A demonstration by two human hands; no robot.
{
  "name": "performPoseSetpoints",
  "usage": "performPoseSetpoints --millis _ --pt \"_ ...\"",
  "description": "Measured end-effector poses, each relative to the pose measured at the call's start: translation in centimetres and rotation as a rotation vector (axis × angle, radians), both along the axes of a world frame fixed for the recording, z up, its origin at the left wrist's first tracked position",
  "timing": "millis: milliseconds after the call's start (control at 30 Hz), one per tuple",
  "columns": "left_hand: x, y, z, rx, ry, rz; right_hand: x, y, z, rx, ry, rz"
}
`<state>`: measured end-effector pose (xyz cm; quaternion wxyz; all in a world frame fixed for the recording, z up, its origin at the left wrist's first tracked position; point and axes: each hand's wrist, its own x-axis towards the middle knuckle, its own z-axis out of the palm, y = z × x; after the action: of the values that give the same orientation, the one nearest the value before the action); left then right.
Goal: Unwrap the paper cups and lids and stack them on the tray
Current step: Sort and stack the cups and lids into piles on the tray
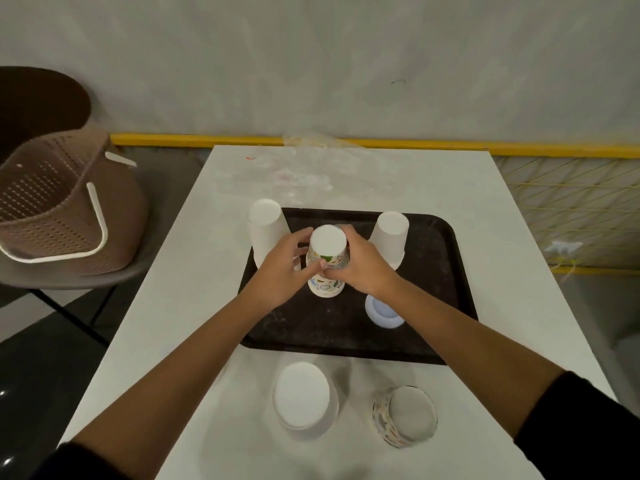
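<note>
At tray centre: inverted printed cup stack, white base up, colourful doodles; left hand and right hand fingers curl around it.

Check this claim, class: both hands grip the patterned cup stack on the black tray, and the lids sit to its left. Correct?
Wrong side. In the head view the left hand and right hand grip the patterned cup stack on the black tray, but the lids sit to its right.
</note>
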<state>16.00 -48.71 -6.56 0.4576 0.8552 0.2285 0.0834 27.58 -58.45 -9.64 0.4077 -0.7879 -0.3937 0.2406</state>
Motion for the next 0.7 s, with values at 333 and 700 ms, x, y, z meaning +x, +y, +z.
performPoseSetpoints --millis 333,700 --pt "-1.1 0.4 -3.0 -0.134 0.129 0.048 -0.2 0.8 -4.3 -0.189 0.065 -0.030" --pt "-2.7 -0.4 -1.5 -0.042 0.120 0.128 -0.5 -1.9 -2.4 -0.242 0.132 -0.010"
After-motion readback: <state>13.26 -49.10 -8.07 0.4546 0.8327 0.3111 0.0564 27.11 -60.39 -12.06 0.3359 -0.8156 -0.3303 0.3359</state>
